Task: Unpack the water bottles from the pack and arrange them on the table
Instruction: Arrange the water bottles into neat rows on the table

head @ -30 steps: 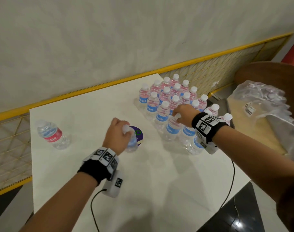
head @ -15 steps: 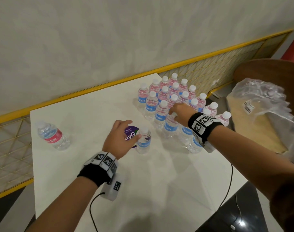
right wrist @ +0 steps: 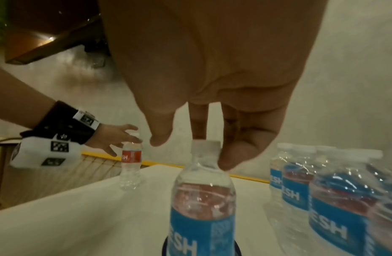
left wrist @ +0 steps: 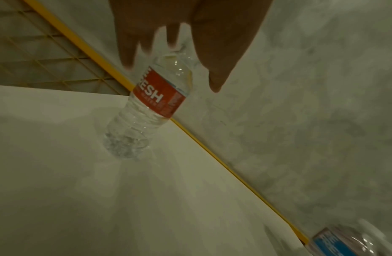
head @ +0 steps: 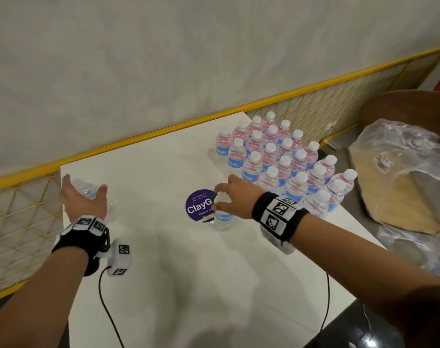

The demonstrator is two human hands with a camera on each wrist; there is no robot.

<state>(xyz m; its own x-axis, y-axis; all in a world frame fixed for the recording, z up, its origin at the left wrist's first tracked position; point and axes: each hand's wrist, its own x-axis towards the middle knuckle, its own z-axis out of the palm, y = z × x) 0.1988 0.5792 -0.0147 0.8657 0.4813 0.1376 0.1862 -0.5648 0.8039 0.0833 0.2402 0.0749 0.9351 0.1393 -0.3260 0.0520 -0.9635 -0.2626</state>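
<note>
A lone blue-labelled water bottle [head: 222, 219] [right wrist: 201, 207] stands upright on a purple round sticker [head: 197, 204] mid-table. My right hand [head: 229, 197] [right wrist: 197, 138] is over its white cap. The fingers touch the cap and neck, and the thumb stays a little apart. At the table's far left corner stands a red-labelled bottle [head: 87, 189] [left wrist: 155, 104]. My left hand [head: 81, 204] [left wrist: 171, 38] hovers over its top with fingers spread, not gripping. Several more bottles [head: 284, 156] [right wrist: 322, 190] stand packed together at the far right.
The white table [head: 189, 285] sits against a wall with a yellow rail [head: 138, 141]. Crumpled clear plastic wrap [head: 402, 151] and a cardboard sheet [head: 379, 192] lie off the right edge, by a brown chair [head: 402, 106]. Black cables hang over the near edge.
My left hand let go of the blue-labelled bottle on the sticker and swung left to the red-labelled bottle. My right hand left the packed group and came over the lone bottle's cap.
</note>
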